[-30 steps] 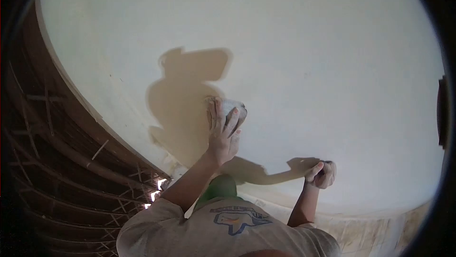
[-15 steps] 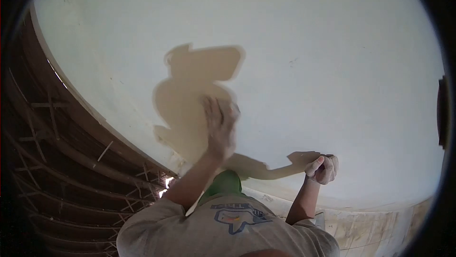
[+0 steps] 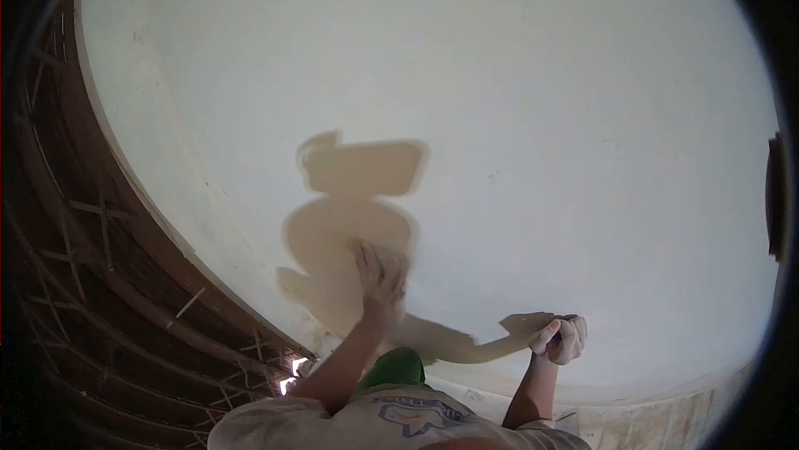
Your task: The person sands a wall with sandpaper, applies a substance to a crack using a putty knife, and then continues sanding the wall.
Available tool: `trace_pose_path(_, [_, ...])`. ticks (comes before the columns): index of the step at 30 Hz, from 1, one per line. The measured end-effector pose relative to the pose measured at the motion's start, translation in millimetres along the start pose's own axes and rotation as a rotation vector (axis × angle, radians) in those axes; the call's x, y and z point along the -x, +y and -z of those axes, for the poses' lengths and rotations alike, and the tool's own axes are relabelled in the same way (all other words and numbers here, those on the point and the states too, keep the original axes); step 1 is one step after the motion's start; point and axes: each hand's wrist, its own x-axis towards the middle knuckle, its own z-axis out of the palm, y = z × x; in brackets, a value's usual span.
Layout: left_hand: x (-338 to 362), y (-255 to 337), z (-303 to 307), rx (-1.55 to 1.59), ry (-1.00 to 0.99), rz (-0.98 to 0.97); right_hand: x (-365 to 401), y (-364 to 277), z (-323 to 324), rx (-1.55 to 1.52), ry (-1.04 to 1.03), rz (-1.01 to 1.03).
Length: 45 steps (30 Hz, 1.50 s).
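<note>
My left hand (image 3: 384, 279) is raised to a broad pale wall surface (image 3: 533, 100), dusty and a little blurred. Its fingers stretch out over the surface, inside the brown shadow (image 3: 349, 233), and nothing shows under the palm. Farther right, my right hand (image 3: 559, 340) is closed in a fist near the same surface, with the thumb across the fingers. A dark patch shows at its top edge, but what it grips, if anything, is hidden. Pale dust covers this hand too. A faint mark (image 3: 493, 177) lies on the surface between and above the hands.
Dark beams and struts (image 3: 104, 217) run along the left, beyond the surface's curved-looking edge. Below are my grey-brown shirt (image 3: 349, 425) and something green (image 3: 395, 369). A stained, light wall (image 3: 649, 421) appears at bottom right. A dark object (image 3: 775, 200) stands at the far right edge.
Both hands and the shadow sit lower in the view, as the camera has tilted. My left hand also shifts slightly relative to its shadow; the right hand stays closed.
</note>
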Motion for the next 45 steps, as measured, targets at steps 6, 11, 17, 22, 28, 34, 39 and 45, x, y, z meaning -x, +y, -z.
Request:
trace_pose_path(6, [-46.9, 3.5, 37.7, 0.002, -0.035, 0.06, 0.1, -2.4, 0.5, 0.003, -0.008, -0.028])
trace_pose_path(11, [-78.4, 0.0, 53.2, 0.068, 0.092, 0.014, -3.7, -8.2, -0.7, 0.07, 0.049, -0.054])
trace_pose_path(17, [35.6, -19.1, 8.4, 0.152, 0.044, 0.07, -3.4, -11.3, -2.8, -0.008, 0.228, -0.208])
trace_pose_path(22, [-34.9, -14.2, 30.7, 0.033, 0.117, 0.024, -10.9, -22.5, -5.4, 0.116, 0.057, -0.184])
trace_pose_path(28, [-51.2, -8.0, 18.4, -0.015, 0.192, -0.034, -2.4, -14.3, -7.3, 0.123, 0.066, -0.09])
trace_pose_path(34, [20.1, -23.5, 5.5, 0.09, 0.096, -0.015, 3.1, -12.5, -12.0, 0.131, 0.136, -0.114])
trace_pose_path(39, [-100.0, -19.9, 58.9, -0.03, 0.147, -0.187, 2.5, -14.9, -8.3, 0.179, 0.108, -0.107])
trace_pose_path(45, [-59.3, -4.1, 44.0, 0.132, 0.098, -0.088, 3.9, -16.1, -7.8, 0.187, 0.095, -0.104])
